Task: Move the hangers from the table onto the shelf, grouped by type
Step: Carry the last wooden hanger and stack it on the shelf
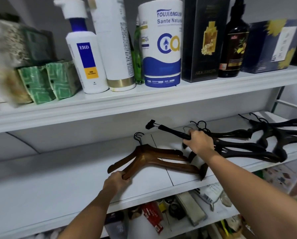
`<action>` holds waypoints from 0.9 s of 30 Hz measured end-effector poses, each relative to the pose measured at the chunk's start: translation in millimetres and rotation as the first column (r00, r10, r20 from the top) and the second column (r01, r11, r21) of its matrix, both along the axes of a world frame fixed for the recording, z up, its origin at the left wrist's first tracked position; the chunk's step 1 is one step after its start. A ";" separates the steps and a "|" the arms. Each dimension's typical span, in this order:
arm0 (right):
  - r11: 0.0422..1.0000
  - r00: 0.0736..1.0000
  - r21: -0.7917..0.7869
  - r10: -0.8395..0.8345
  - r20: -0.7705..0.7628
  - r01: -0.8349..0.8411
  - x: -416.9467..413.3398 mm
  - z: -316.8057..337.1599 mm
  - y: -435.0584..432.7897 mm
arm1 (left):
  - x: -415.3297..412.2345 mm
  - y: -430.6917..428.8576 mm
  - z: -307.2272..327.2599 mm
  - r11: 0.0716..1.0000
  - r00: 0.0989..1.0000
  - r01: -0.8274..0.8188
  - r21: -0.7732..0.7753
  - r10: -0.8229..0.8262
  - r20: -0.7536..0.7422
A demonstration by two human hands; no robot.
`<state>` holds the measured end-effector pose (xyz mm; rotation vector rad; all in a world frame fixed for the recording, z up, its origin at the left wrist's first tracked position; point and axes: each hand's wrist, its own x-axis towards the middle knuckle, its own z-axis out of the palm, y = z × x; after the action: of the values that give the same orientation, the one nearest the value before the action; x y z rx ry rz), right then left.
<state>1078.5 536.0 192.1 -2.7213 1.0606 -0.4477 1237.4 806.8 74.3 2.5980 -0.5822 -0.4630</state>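
From my station I saw the white shelf point(49, 178) filling most of the view, its middle board carrying all the hangers. The upper board point(109, 107) held a row of bottles and boxes, among them a white pump bottle point(87, 62) and a blue-and-white canister point(161, 45). On the right of the middle board lay the black hangers point(244, 149) in an overlapping heap, hooks towards the back wall, reaching to the far right edge of the view. Just beside them on the left, the brown wooden hangers point(154, 158) lay stacked flat, their dark wire hooks together at the back. My right grip point(198, 142) was clenched round a black clip hanger point(172, 131), whose clip end was raised up and to the left above the board. My left grip point(116, 181) grasped the near left end of the brown wooden hangers at the front of the board
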 end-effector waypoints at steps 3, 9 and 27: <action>1.000 1.000 0.003 0.014 -0.006 -0.014 6.2 -1.8 9.9 | -3.0 3.1 -8.6 1.000 1.000 0.007 0.011 -0.007 -0.007; 1.000 0.999 0.002 0.031 -0.012 -0.031 13.9 -11.6 21.5 | -3.3 -2.1 -22.5 1.000 1.000 0.012 0.006 -0.012 0.013; 0.995 0.991 0.050 0.094 -0.100 -0.090 35.4 -32.2 44.9 | 5.4 -14.2 -19.5 0.947 0.868 0.191 0.257 -0.286 0.407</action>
<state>1113.9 581.0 159.9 -2.7646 0.9516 -0.2695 1242.8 792.7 54.8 2.8625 -1.0706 0.0051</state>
